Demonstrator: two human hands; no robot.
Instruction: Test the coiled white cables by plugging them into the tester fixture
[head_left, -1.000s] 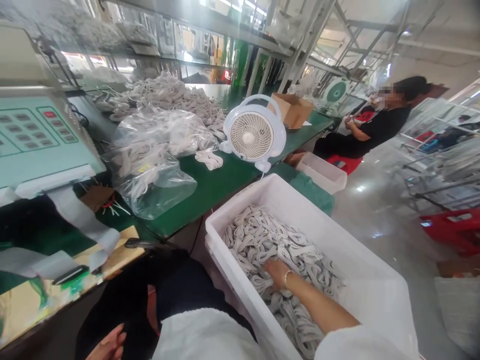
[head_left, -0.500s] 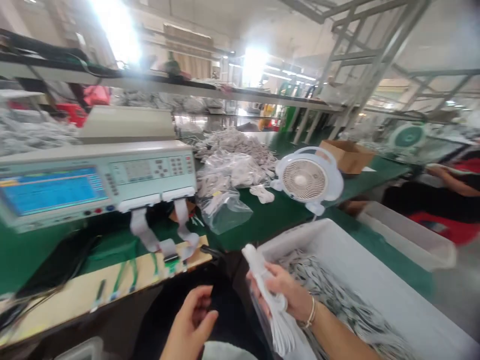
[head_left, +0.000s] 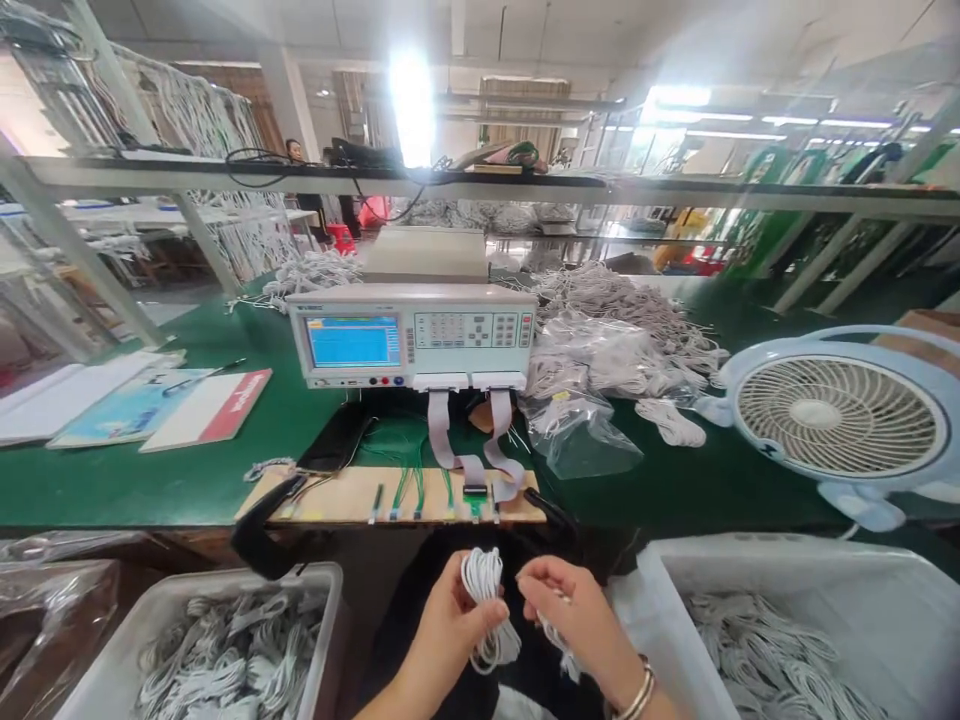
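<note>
Left bin (head_left: 112, 650) at 8 o'clock, full of white cable coils. Left hand (head_left: 450, 630) at 6 o'clock, fingers clamped on white cable coil (head_left: 486, 600), held upright over lap. Right hand (head_left: 574, 620) just beside, fingers pinched on cable tail (head_left: 559, 640). Tester (head_left: 412, 335) at 12 o'clock behind wooden fixture (head_left: 352, 495). Fan (head_left: 836, 420) at 3 o'clock; right bin (head_left: 750, 570) at 4 o'clock.

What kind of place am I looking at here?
Probably a cable factory's testing station: a benchtop tester on a green bench, bins of coiled white cables, and hands holding one coil.
</note>
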